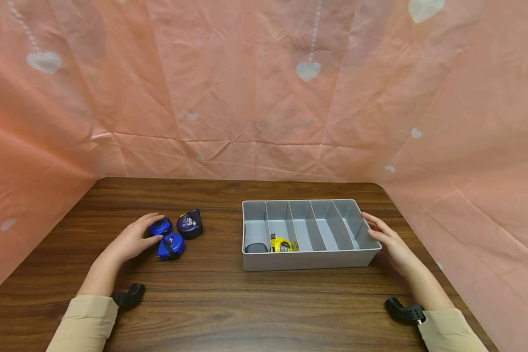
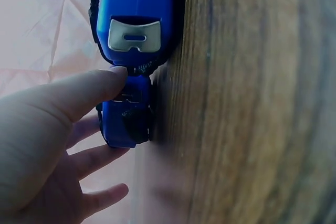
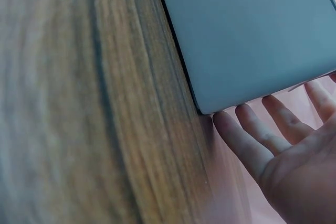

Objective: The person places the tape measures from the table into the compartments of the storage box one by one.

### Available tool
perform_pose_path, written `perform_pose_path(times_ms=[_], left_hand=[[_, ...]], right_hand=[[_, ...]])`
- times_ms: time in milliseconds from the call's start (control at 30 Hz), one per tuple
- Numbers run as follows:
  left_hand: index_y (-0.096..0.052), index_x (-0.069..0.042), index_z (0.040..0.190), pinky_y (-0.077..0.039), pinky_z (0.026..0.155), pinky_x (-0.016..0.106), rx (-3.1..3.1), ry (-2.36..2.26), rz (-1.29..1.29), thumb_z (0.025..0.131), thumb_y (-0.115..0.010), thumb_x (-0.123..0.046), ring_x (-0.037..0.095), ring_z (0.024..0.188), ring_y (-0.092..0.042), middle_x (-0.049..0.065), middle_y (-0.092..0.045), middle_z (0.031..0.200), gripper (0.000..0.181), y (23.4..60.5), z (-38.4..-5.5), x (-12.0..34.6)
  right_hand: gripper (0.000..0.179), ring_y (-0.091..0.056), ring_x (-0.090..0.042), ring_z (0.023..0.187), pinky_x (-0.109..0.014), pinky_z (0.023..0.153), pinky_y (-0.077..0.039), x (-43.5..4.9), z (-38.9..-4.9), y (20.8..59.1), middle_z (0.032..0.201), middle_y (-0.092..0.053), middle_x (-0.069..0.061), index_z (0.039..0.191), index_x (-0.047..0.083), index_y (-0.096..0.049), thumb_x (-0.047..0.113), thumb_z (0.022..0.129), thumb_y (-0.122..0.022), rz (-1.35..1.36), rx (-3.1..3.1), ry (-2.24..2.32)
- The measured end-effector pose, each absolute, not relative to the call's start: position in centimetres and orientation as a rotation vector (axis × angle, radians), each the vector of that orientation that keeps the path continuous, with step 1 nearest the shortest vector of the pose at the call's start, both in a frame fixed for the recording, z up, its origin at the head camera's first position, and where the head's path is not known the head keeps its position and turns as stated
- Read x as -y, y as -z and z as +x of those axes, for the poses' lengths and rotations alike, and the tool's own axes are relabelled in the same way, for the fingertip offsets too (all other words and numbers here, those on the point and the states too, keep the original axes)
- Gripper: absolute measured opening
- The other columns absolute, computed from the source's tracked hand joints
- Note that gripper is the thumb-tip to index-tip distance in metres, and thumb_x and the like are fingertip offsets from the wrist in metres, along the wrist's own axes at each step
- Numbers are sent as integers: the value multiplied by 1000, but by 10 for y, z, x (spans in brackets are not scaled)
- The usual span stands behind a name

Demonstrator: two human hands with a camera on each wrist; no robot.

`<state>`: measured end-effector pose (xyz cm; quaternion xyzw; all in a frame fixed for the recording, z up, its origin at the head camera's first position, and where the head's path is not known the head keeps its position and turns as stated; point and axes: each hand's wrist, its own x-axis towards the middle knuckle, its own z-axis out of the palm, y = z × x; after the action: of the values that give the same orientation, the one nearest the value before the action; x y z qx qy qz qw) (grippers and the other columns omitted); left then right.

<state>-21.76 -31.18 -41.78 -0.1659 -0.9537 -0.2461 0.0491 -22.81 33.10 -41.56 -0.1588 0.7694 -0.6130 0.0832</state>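
Note:
At the left of the head view, my left hand [image 1: 134,238] has its thumb and fingers around the farther blue tape measure [image 1: 160,226]. In the left wrist view, the thumb lies on one side of that blue tape measure [image 2: 118,124] and fingers on the other. A second blue tape measure [image 1: 171,246] sits against it, nearer me. A dark navy tape measure [image 1: 190,225] stands just to the right. My right hand [image 1: 393,244] touches the right end of a grey divided box [image 1: 308,260], its fingertips along the wall [image 3: 252,40] with fingers extended.
Inside the box, a grey rounded object [image 1: 256,248] lies in the leftmost compartment and a yellow tape measure [image 1: 281,243] in the second. Thin dividers split the box lengthwise into several slots. A pink curtain [image 1: 264,98] surrounds the wooden table [image 1: 246,313] at the back and sides.

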Motion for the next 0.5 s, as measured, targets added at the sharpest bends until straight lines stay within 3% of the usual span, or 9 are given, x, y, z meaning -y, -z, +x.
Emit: perform_pose_path(times_ms=[500], left_hand=[[-53,8,129,-33,96,62,2839,817,-458,85,-72,-11,49,118,-45,31,-49,127,51,418,-219,311]], right_hand=[[49,-39,-13,116,-26,86,-42,-330,-228,414,144,-20,-25,153,16,-23,19,105,-35,-479,-2303,1822]])
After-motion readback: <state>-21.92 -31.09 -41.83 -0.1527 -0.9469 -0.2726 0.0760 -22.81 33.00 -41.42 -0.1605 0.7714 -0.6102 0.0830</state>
